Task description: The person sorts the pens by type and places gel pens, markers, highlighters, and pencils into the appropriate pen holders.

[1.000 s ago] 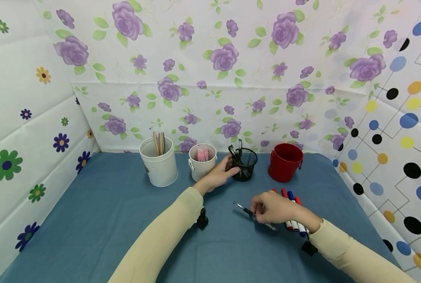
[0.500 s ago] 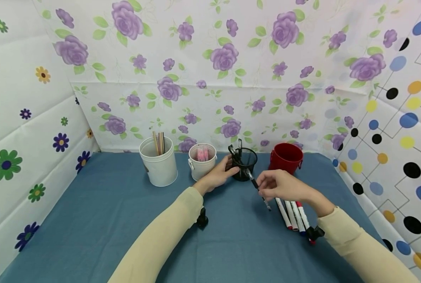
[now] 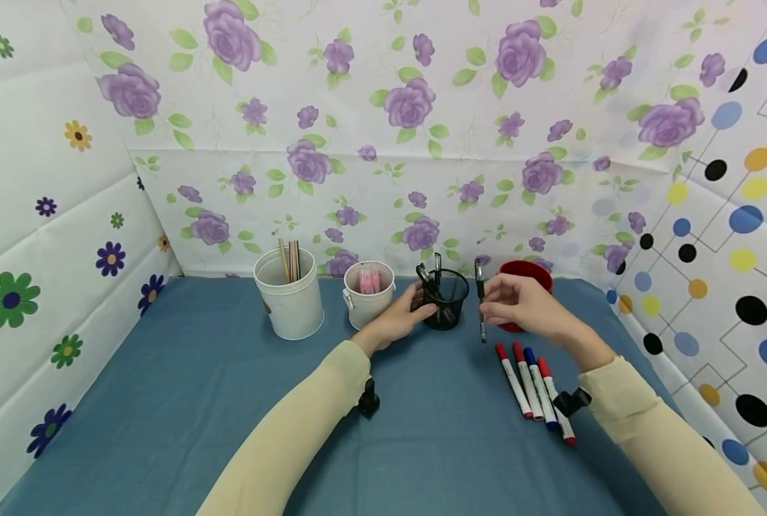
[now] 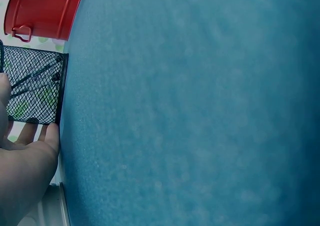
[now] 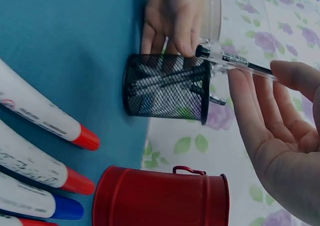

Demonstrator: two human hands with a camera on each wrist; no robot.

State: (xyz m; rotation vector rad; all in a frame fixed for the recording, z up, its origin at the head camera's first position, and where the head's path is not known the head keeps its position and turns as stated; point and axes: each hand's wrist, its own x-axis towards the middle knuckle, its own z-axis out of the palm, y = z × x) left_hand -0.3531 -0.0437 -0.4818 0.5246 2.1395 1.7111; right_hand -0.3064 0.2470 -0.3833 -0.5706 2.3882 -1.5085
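In the head view my left hand (image 3: 391, 324) steadies the black mesh pen holder (image 3: 449, 315), its fingers around the left side and its thumb across the front. The left wrist view shows the fingers against the mesh wall (image 4: 37, 80). A few pens lean inside the holder. Just right of it, my right hand (image 3: 528, 309) pinches a clear pen with a black grip (image 3: 479, 276) between thumb and fingers. The pen stands nearly upright, above the cloth and apart from the holder. In the right wrist view the pen's black end (image 5: 204, 50) overlaps the holder's rim region.
Behind my right hand stands a red bucket (image 3: 527, 267). Several white markers (image 3: 515, 387) with red and blue caps lie on the blue cloth (image 3: 422, 444). To the left are a small white bucket (image 3: 363, 315) with pink items and a larger white bucket (image 3: 293, 315) with sticks.
My right hand has lifted the pen from the cloth, moved it up toward the back, and turned it from slanted to nearly upright. My left hand stays on the pen holder.
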